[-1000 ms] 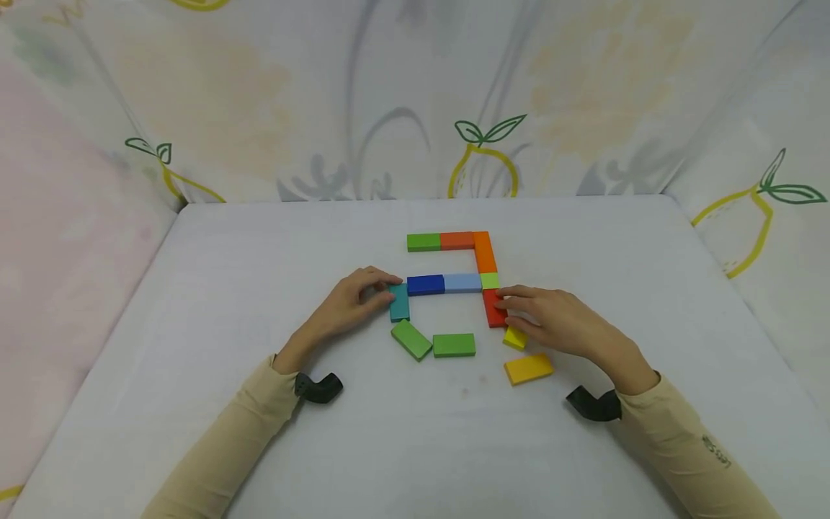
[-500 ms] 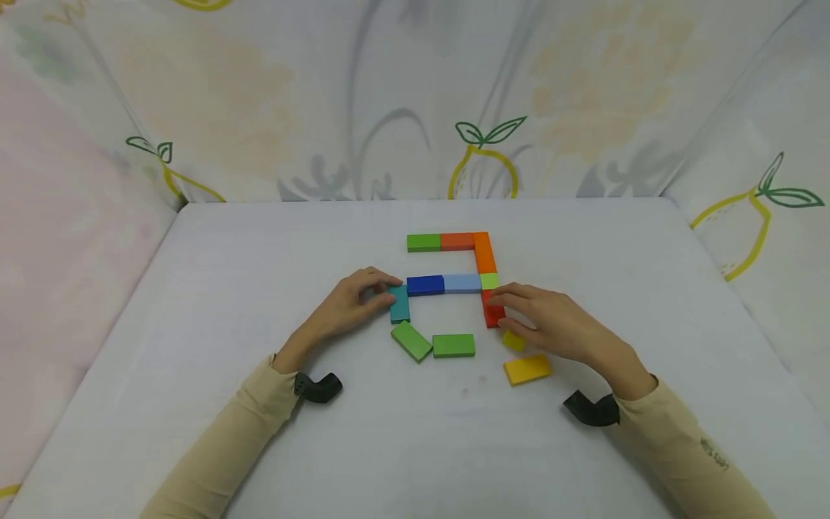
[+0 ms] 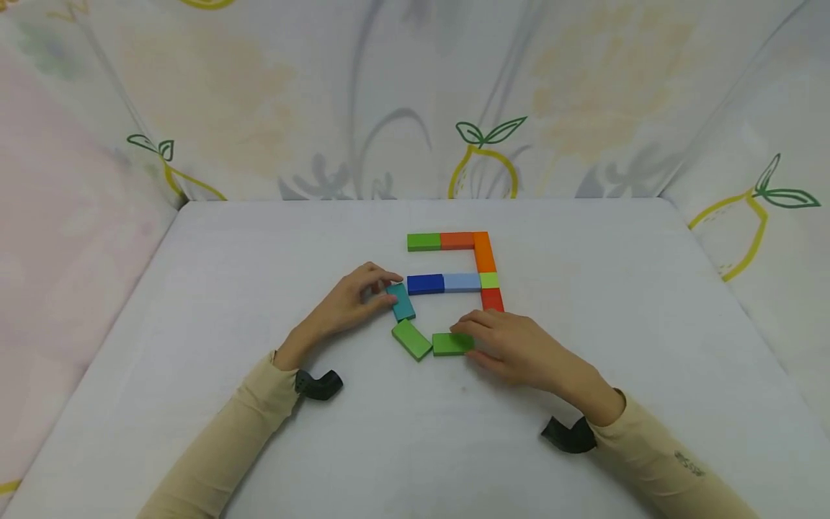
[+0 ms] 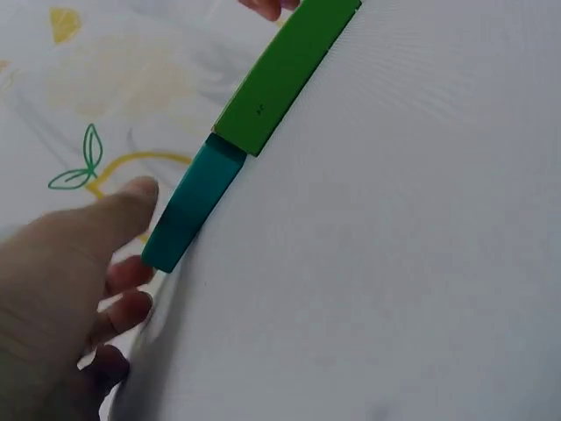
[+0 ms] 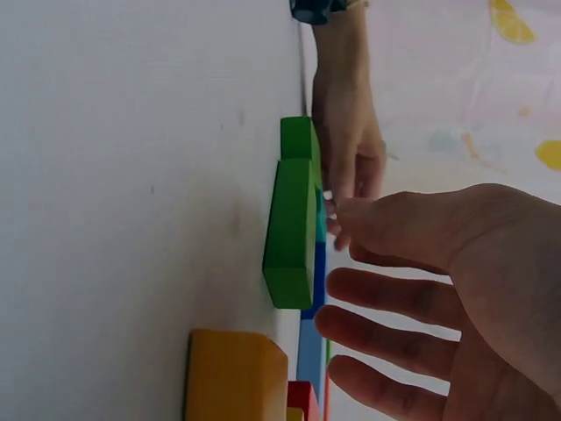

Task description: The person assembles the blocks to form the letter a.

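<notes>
Head view downward (wrist views nearer).

Left block point(image 3: 402, 302): teal
Near blocks point(image 3: 411, 340): both green
Far row point(image 3: 424, 242): green, then orange-red
Corner block point(image 3: 484, 252): orange
Middle row point(image 3: 425, 284): dark blue, pale blue, lime
Lower right block point(image 3: 492, 299): red
Right wrist view's near block point(image 5: 232, 377): amber
Sleeves point(image 3: 227, 440): beige
Table point(image 3: 415, 447): white
Wall cloth point(image 3: 259, 86): white, yellow lemon outlines, green leaves, grey stems

Left sleeve point(image 3: 217, 441) and right sleeve point(image 3: 658, 450) long, beige, lightly creased; small dark marking point(image 3: 689, 463) on right one, too blurred to read; black bent piece point(image 3: 319, 386) at left sleeve's end, matching black piece point(image 3: 569, 437) at right; left hand point(image 3: 353, 297) and right hand point(image 3: 521, 349) bare
</notes>
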Available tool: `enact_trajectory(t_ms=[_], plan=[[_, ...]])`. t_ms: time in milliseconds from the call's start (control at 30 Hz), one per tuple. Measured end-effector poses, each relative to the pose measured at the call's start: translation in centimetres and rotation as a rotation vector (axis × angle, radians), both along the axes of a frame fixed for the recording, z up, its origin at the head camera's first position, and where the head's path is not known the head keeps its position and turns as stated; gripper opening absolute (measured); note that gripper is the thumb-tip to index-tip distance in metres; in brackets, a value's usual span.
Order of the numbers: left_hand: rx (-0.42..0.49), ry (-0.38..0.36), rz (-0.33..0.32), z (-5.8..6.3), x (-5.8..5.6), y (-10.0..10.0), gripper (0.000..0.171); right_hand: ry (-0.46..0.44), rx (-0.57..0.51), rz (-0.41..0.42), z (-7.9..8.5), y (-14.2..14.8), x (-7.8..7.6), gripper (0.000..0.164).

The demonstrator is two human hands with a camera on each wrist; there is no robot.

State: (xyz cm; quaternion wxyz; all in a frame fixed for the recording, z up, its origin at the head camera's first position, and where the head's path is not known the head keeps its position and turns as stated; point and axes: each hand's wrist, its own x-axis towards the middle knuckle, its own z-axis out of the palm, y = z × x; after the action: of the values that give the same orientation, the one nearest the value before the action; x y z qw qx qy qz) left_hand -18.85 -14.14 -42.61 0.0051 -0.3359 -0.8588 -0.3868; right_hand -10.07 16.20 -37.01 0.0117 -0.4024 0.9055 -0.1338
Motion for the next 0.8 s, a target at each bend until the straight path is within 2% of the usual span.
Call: enact_trajectory(t_ms=[67, 133, 200, 300, 400, 467, 600, 800], plan=[[0.003, 0.008, -0.034, 0.6, 0.0, -0.1, 0.033, 0.024, 0.008, -0.011, -0.3, -0.4, 0.1, 0.035], [-0.009, -0.001, -0.115, 1.5, 0.3, -0.1, 0.032, 0.06, 0.021, -0.022, -0.7, -0.7, 0.1, 0.036], [-0.074, -0.02, -0.203, 2.6, 0.9, 0.1, 0.031, 0.085, 0.033, -0.034, -0.9, -0.9, 0.1, 0.035], [-0.237, -0.033, -0.306, 3.9, 2.1, 0.9, 0.032, 0.11, 0.064, -0.052, -1.0, -1.0, 0.0, 0.032], [-0.389, 0.005, -0.312, 4.7, 3.1, 1.8, 0.03, 0.124, 0.077, -0.063, -0.9, -0.9, -0.3, 0.03], [-0.439, 0.037, -0.298, 4.8, 3.5, 2.3, 0.029, 0.133, 0.068, -0.062, -0.9, -0.8, -0.5, 0.03], [-0.469, 0.092, -0.273, 4.8, 4.0, 3.0, 0.027, 0.139, 0.032, -0.051, -1.0, -0.5, -0.8, 0.028], [-0.457, 0.128, -0.29, 4.5, 4.2, 3.8, 0.027, 0.121, 0.024, -0.059, -1.0, -0.3, -1.1, 0.026]])
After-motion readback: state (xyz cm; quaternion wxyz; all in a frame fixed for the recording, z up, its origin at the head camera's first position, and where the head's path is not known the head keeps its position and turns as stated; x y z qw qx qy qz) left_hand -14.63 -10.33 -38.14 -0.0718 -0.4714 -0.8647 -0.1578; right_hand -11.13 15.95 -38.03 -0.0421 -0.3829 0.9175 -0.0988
